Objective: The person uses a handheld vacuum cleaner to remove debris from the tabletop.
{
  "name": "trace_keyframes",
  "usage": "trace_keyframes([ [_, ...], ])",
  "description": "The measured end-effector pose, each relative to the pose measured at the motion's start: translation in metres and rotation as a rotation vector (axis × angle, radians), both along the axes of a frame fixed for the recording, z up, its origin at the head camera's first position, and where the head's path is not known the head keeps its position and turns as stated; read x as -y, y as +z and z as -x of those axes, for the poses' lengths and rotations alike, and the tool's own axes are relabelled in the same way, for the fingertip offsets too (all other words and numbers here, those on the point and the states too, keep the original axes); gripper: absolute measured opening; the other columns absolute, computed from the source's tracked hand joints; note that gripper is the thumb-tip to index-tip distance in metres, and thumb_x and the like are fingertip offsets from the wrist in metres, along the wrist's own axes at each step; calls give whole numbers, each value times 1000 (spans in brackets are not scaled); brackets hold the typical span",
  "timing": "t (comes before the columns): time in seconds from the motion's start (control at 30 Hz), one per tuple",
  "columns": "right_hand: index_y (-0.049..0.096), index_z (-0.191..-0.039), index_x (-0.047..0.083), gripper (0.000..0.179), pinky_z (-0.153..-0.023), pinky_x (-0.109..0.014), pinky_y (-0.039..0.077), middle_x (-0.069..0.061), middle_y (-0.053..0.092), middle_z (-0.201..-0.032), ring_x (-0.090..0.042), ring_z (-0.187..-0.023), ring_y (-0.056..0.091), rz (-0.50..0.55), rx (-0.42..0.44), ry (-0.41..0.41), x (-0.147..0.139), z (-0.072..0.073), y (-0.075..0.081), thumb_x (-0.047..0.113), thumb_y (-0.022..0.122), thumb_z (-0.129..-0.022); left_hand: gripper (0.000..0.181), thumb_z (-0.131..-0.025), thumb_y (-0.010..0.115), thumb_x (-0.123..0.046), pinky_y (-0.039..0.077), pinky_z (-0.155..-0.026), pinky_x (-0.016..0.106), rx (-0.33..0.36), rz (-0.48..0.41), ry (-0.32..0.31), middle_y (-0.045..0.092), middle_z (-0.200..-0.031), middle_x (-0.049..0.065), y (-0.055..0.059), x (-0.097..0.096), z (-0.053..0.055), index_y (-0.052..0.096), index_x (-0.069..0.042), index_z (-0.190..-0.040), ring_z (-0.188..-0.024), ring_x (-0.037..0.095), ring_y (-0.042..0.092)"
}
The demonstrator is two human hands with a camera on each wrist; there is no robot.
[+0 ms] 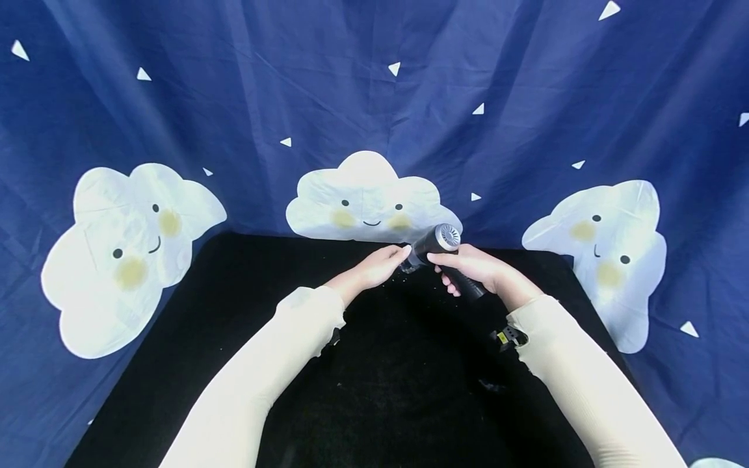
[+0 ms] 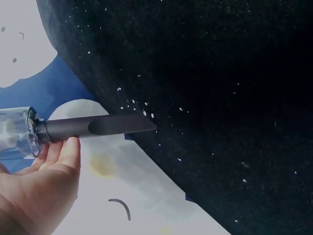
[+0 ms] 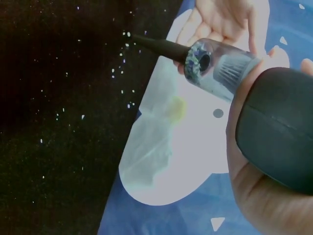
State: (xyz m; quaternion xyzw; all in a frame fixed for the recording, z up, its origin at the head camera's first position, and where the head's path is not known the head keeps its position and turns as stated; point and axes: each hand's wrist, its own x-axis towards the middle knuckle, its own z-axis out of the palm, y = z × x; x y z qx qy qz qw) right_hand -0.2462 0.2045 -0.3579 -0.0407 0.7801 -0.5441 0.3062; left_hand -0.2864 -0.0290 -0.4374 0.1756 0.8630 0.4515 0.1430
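My right hand (image 1: pixel 475 265) grips the black handle of a handheld vacuum cleaner (image 1: pixel 430 242), whose silver vented end faces up. The thumb lies along the body. At its front is a clear dust cup (image 3: pixel 215 68) with a pleated filter and small pale bits inside. A dark slanted crevice nozzle (image 2: pixel 110 126) extends from the cup, its tip close over the black cloth. My left hand (image 1: pixel 377 266) supports the front, extended fingers touching the nozzle from below. Small white specks (image 2: pixel 145 113) lie scattered around the tip.
A black cloth (image 1: pixel 374 390) covers the table, with more specks across it. Behind hangs a blue curtain (image 1: pixel 351 78) with white clouds and triangles, meeting the table's far edge. A small device with a yellow label (image 1: pixel 508 337) is strapped at the right wrist.
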Motion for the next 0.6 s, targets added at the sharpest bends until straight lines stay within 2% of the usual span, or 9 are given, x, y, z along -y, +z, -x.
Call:
trace_keyframes([
  [0.1,55,-99,-2,44,-56,-33,53,-9,57,-69,-19,-54,57,-8,3,-3,0,0,0,41,64,-97,66,-103,32,-62,43,-96,41,6,3,-3,61,-119,5,-3,-1,2,57,-11,-135,-108,21,56],
  [0.33,55,-101,-2,44,-57,-33,53,-8,57,-70,-19,-54,58,-29,37,3,-5,-2,5,41,62,-97,66,-104,33,-61,42,-99,43,18,-3,-18,62,-122,11,4,-5,-4,60,-8,-132,-111,24,56],
  [0.6,56,-100,-2,46,-57,-34,54,-8,57,-70,-19,-54,58,-42,17,18,-9,-1,6,44,64,-96,67,-103,31,-63,42,-100,41,4,12,-26,62,-122,4,4,-7,-3,59,-10,-134,-113,21,56],
])
